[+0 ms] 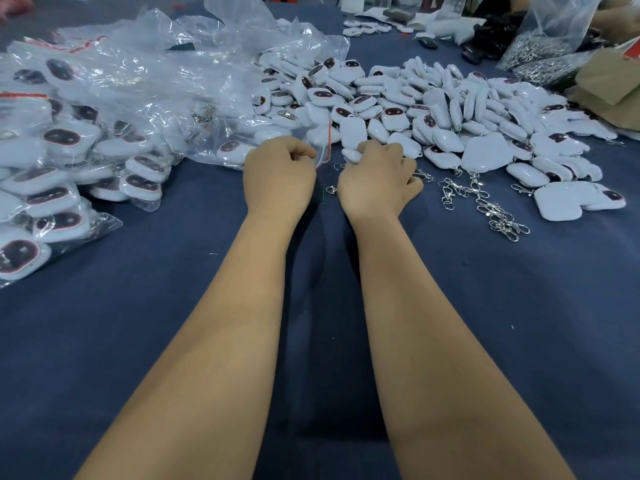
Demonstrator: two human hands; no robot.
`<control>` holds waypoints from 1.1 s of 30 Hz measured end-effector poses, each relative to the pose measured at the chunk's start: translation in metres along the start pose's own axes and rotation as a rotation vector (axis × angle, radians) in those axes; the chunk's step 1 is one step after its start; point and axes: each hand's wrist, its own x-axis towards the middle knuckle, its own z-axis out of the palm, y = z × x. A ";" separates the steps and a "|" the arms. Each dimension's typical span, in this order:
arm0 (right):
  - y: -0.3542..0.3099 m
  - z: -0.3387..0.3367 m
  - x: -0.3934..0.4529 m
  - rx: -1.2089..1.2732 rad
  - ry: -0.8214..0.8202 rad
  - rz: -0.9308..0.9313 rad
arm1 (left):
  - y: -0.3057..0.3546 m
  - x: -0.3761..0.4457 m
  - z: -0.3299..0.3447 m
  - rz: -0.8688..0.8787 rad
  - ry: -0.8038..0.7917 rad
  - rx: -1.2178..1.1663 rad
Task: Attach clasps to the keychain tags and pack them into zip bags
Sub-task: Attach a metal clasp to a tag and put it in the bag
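Note:
A heap of white keychain tags (433,109) with dark oval faces covers the blue cloth ahead. My left hand (278,174) pinches the red-striped mouth of a clear zip bag (273,140) that holds tags. My right hand (377,178) is curled round a white tag (351,154) at the near edge of the heap, with a metal clasp (424,175) sticking out by its fingers. Loose silver clasps (485,202) lie to the right of that hand.
Filled zip bags (62,157) pile up on the left, under crumpled clear plastic (166,60). A bag of metal clasps (547,53), brown paper (609,88) and another person's arm (616,15) sit at the far right. Blue cloth (173,306) spreads in front.

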 end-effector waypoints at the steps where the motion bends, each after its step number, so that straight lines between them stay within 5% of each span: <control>1: 0.000 0.001 0.001 0.026 0.016 0.000 | 0.001 0.000 0.000 -0.008 -0.013 -0.019; 3: -0.002 0.001 0.003 0.198 0.061 0.019 | 0.002 -0.001 0.001 -0.006 -0.028 -0.030; 6: -0.006 -0.003 0.001 0.828 0.100 0.118 | 0.002 -0.002 0.002 0.018 -0.040 0.028; 10: -0.011 -0.010 -0.002 1.254 -0.068 0.161 | 0.003 -0.003 0.004 0.050 -0.086 0.099; 17: -0.010 -0.009 0.000 1.178 -0.290 0.080 | 0.007 -0.004 -0.001 -0.089 -0.094 -0.163; 33: -0.008 -0.009 -0.001 1.033 -0.364 0.031 | 0.008 -0.003 0.000 -0.121 -0.076 -0.295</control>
